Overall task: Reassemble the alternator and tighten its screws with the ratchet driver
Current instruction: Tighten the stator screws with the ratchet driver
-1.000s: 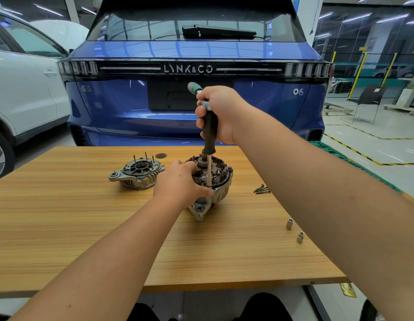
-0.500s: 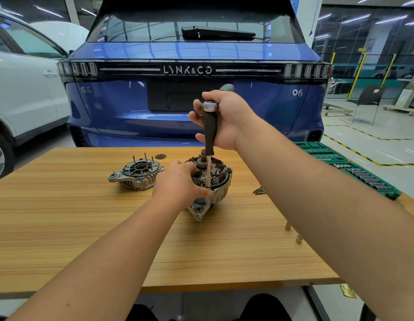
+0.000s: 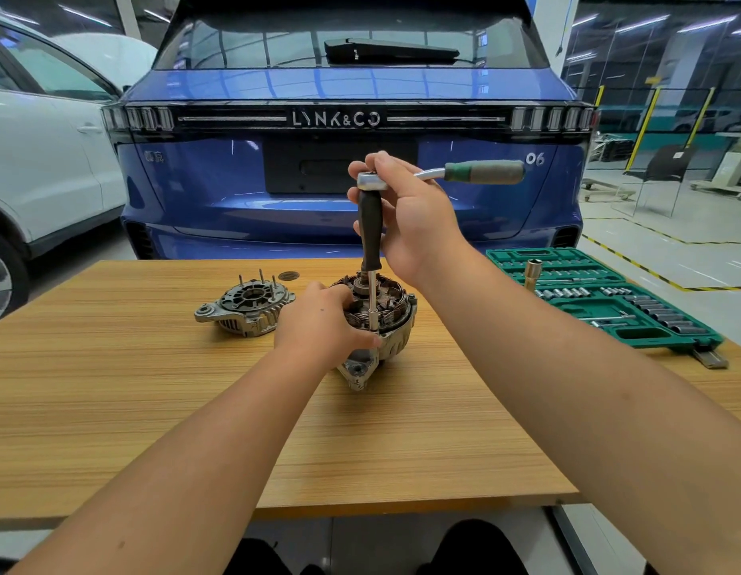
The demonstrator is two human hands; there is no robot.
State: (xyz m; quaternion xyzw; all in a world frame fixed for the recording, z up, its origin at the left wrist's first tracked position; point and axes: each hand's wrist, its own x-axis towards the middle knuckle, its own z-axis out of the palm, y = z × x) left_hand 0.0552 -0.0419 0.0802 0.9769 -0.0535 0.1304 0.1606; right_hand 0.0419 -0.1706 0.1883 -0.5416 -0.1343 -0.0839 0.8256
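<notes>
The alternator body (image 3: 395, 325), with copper windings showing, stands at the middle of the wooden table (image 3: 153, 408). My left hand (image 3: 319, 325) grips its near left side. My right hand (image 3: 406, 217) holds the ratchet driver (image 3: 370, 226) at its head and black extension. The extension stands upright with its socket on the housing's front rim. The ratchet's green and grey handle (image 3: 485, 172) points right. The separate end cover (image 3: 246, 307), studs up, lies to the left.
An open green socket case (image 3: 601, 300) lies at the table's right edge, with one socket (image 3: 532, 273) standing on it. A blue car (image 3: 352, 118) stands right behind the table and a white car (image 3: 36, 159) to the left.
The ratchet handle has swung round from the left, behind my right hand, to point right. My left hand stays on the alternator. The socket case has come into view.
</notes>
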